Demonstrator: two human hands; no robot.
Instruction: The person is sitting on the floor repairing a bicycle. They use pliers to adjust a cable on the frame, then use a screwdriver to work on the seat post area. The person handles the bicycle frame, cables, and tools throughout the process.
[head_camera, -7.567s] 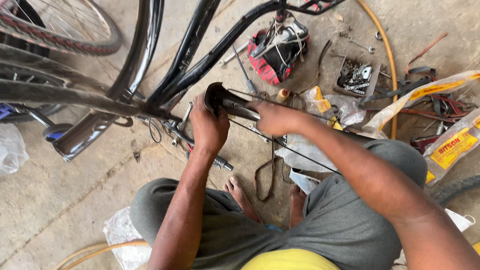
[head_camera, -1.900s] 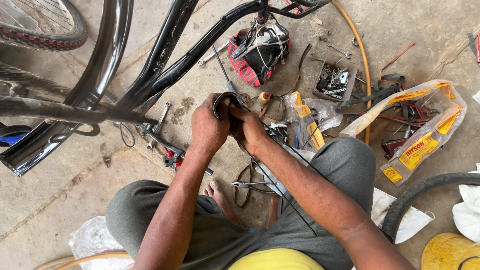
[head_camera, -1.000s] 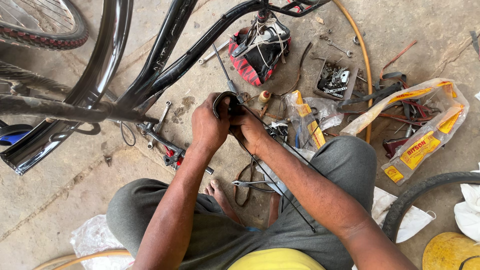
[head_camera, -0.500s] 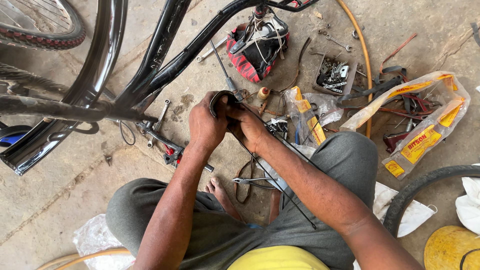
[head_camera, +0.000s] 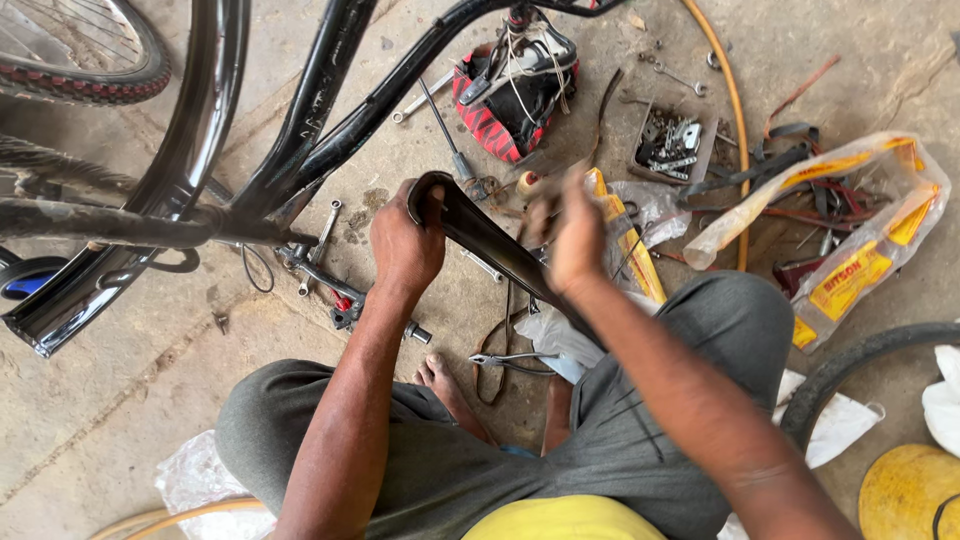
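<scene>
My left hand (head_camera: 405, 245) grips the curled end of a black bicycle mudguard (head_camera: 480, 238), which runs down and right across my lap. Off the mudguard and just to its right, my right hand (head_camera: 568, 235) is blurred, fingers loosely spread, and I cannot make out anything in it. Both hands are over the concrete floor in front of my squatting legs in grey trousers. A black bicycle frame (head_camera: 330, 120) stands upside down at the upper left, just beyond my left hand.
A bicycle wheel (head_camera: 70, 60) is at the top left. Spanners (head_camera: 320, 240), pliers (head_camera: 510, 360), a red tool bag (head_camera: 515, 90), a tray of small parts (head_camera: 670, 140), yellow plastic bags (head_camera: 850, 240), a tyre (head_camera: 860, 370) and an orange hose (head_camera: 735, 120) lie around.
Both hands were together on the mudguard's end. Now my right hand has come off it and moved right, while the left hand keeps its hold.
</scene>
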